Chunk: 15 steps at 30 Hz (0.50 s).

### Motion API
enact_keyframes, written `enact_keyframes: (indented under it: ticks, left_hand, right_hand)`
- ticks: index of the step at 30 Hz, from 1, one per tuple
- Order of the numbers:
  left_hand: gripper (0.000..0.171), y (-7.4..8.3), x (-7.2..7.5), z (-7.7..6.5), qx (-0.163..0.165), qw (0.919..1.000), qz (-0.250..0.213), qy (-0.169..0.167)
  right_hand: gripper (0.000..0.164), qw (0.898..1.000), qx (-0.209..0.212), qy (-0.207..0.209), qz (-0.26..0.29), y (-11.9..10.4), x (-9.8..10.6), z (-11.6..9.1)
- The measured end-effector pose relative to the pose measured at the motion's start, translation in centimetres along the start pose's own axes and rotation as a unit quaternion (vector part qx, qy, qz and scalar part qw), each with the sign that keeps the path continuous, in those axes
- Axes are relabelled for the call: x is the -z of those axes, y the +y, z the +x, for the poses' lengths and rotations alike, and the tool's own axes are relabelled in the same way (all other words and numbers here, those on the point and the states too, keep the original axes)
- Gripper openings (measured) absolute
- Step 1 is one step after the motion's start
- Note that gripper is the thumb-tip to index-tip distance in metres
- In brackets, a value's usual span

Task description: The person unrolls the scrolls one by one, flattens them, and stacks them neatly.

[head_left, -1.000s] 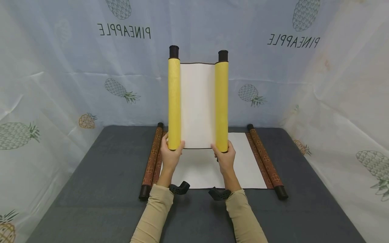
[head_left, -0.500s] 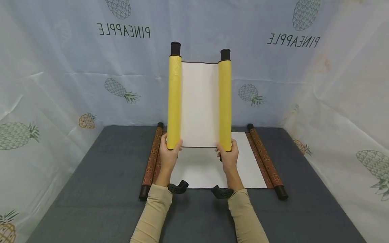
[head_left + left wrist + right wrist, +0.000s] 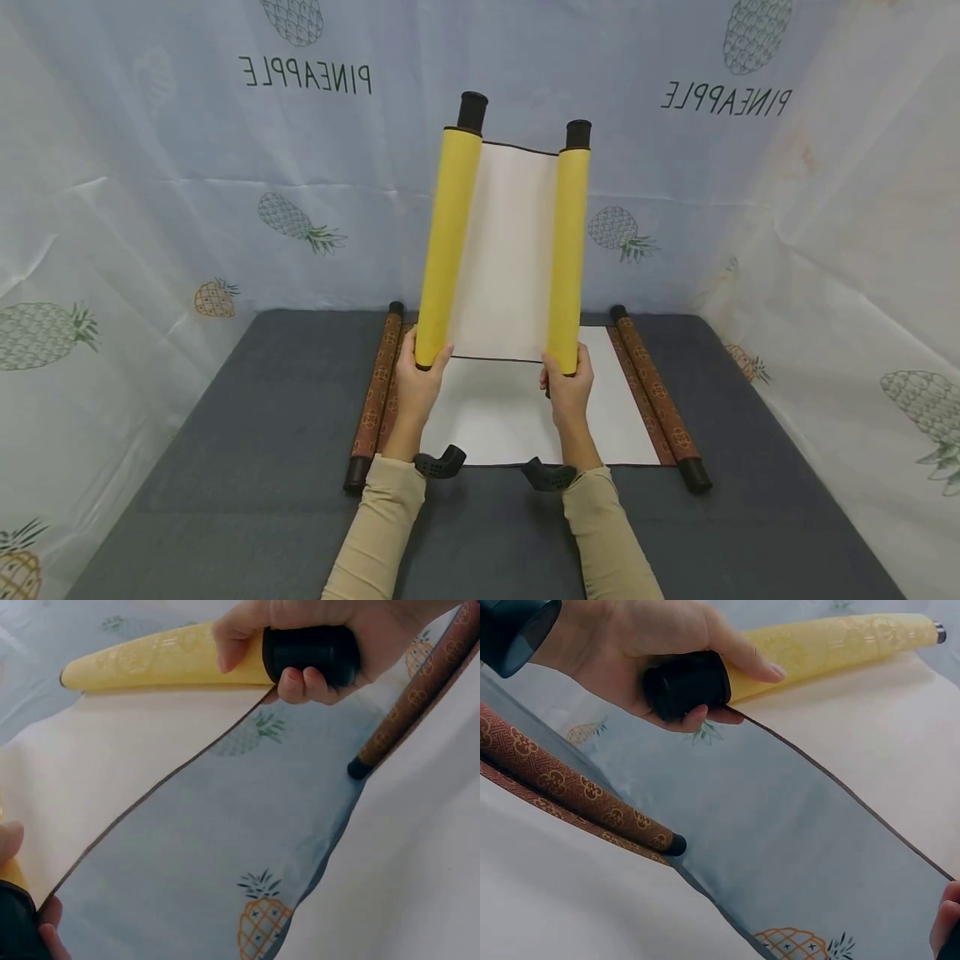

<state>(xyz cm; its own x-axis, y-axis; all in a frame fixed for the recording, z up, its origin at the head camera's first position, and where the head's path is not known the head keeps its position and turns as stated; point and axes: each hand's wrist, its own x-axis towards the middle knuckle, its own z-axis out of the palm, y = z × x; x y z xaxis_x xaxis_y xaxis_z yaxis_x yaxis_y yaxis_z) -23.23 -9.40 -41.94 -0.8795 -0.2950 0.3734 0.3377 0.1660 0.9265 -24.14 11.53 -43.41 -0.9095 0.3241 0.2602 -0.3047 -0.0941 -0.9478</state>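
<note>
A yellow-backed scroll, partly unrolled with white paper between its two rolls, is held up in front of me in the head view. My left hand grips the lower end of the left roll. Round the lower end of the right roll my right hand is curled. Each wrist view shows fingers and thumb wrapped about a black end knob. Both rolls lean to the right at the top, the left one more. Below lies a second scroll, brown-patterned and spread open on the table, its white sheet partly hidden by my hands.
The brown scroll's left roller and right roller lie along its sides on the dark grey table. A pale curtain printed with pineapples hangs behind and at both sides.
The yellow scroll's tops have tilted to the right, the left roll most. Both rolls shifted slightly right, still gripped. The brown scroll stayed in place.
</note>
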Motion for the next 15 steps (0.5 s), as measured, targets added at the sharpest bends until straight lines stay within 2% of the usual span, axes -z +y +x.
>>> enact_keyframes:
  ticks: [3,6,10,12,15]
  left_hand:
    - [0.05,0.1,-0.3,-0.1,-0.003,0.9998,-0.003,0.017]
    - [0.047,0.1,-0.4,-0.2,0.008,0.9991,-0.01,0.041]
    - [0.045,0.0,-0.4,-0.1,0.023,0.9969,-0.018,0.072]
    - [0.049,0.2,-0.3,-0.1,0.035,0.9961,-0.019,0.079]
    - [0.057,1.0,-0.2,-0.1,0.059,0.9954,-0.03,0.069]
  right_hand:
    - [0.025,1.0,0.005,0.003,0.005,0.0,0.2,0.1]
    - [0.024,1.0,0.002,0.001,0.008,-0.1,0.3,0.1]
    - [0.032,1.0,-0.005,-0.008,0.012,-0.2,0.4,0.2]
    - [0.038,1.0,-0.005,-0.012,0.011,-0.2,0.4,0.3]
    - [0.043,1.0,-0.009,-0.01,0.006,-0.3,0.5,0.4]
